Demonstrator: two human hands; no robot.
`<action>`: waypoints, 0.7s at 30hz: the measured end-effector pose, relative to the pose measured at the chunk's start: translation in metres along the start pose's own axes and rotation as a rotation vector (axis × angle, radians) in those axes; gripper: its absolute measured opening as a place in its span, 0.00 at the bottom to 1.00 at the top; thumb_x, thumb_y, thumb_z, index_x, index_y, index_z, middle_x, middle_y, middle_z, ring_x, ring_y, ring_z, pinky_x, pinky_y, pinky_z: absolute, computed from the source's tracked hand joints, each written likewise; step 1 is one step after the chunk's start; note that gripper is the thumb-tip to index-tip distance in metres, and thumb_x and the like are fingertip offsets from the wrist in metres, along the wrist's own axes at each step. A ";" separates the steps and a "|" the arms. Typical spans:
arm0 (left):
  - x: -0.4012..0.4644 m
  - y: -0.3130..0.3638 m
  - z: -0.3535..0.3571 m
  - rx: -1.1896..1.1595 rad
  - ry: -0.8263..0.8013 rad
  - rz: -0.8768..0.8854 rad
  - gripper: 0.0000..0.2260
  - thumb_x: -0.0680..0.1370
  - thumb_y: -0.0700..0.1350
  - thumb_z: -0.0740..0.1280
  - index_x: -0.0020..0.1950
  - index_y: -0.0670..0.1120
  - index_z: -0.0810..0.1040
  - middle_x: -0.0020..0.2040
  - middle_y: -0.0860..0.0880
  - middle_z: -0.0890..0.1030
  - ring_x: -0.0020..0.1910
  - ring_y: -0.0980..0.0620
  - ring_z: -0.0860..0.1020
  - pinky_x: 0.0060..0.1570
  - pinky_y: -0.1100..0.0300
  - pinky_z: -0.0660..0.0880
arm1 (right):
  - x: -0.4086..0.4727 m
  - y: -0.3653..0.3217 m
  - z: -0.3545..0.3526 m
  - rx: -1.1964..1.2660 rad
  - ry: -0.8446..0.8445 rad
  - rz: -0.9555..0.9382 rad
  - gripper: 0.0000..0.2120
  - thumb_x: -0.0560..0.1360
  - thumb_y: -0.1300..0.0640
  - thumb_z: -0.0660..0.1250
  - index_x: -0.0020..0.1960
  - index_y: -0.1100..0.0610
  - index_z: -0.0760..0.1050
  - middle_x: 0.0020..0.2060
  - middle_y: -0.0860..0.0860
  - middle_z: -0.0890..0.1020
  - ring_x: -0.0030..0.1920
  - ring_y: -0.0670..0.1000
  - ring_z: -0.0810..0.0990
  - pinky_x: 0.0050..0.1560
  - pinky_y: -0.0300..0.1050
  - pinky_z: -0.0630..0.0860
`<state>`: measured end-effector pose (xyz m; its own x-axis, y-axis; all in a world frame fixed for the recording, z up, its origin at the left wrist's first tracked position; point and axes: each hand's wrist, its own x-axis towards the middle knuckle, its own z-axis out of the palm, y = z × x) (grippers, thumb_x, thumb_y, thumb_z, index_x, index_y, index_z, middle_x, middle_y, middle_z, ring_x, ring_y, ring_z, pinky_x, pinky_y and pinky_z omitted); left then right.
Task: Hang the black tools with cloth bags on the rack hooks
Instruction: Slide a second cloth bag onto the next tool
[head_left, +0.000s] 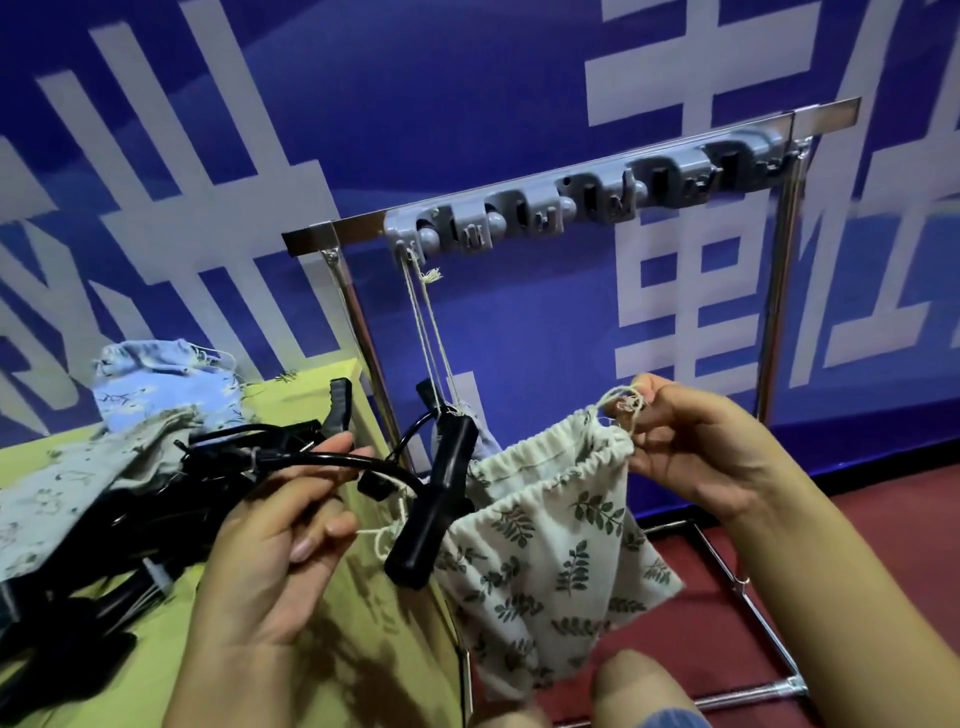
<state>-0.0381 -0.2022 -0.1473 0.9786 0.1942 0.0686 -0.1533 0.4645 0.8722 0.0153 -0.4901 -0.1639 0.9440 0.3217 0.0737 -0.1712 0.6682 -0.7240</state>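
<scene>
My left hand (275, 540) grips the thin bent bar of a black tool (431, 499) whose thick handle points down. A white cloth bag with green leaf print (550, 561) hangs beside that handle. My right hand (696, 447) pinches the bag's drawstring loop (623, 402) at its gathered mouth. Above stands a metal rack (358, 317) with a grey hook strip (582, 202) along its top bar. From the leftmost hook a string (428, 332) hangs down to another black tool and grey bag behind the one I hold.
A pile of black tools (104, 509) and pale printed cloth bags (166, 384) lies on the yellow-green table (363, 623) at the left. A blue wall with white characters is behind. Red floor and the rack's base bars (748, 613) are at the lower right.
</scene>
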 end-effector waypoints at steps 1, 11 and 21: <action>0.001 0.000 -0.001 0.001 -0.010 0.011 0.24 0.53 0.40 0.75 0.47 0.37 0.81 0.37 0.40 0.84 0.14 0.61 0.59 0.21 0.70 0.66 | 0.001 0.001 -0.003 0.017 -0.020 0.016 0.12 0.52 0.71 0.68 0.28 0.57 0.69 0.29 0.53 0.62 0.22 0.44 0.65 0.26 0.38 0.74; -0.001 -0.013 0.014 0.081 0.072 -0.027 0.14 0.77 0.32 0.56 0.46 0.37 0.82 0.49 0.38 0.84 0.15 0.60 0.57 0.21 0.70 0.66 | 0.004 0.012 0.009 0.003 -0.050 0.019 0.12 0.62 0.75 0.64 0.32 0.60 0.67 0.31 0.57 0.78 0.24 0.44 0.77 0.21 0.34 0.72; -0.001 -0.008 0.021 0.657 0.039 0.103 0.10 0.78 0.33 0.61 0.43 0.40 0.82 0.30 0.38 0.75 0.15 0.58 0.60 0.22 0.67 0.67 | 0.009 0.020 0.000 -0.482 0.260 -0.215 0.16 0.63 0.47 0.70 0.33 0.58 0.68 0.27 0.53 0.73 0.34 0.50 0.76 0.33 0.39 0.76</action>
<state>-0.0347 -0.2246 -0.1439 0.9559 0.2459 0.1604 -0.1180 -0.1786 0.9768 0.0207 -0.4739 -0.1777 0.9919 -0.0025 0.1270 0.1219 0.2998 -0.9462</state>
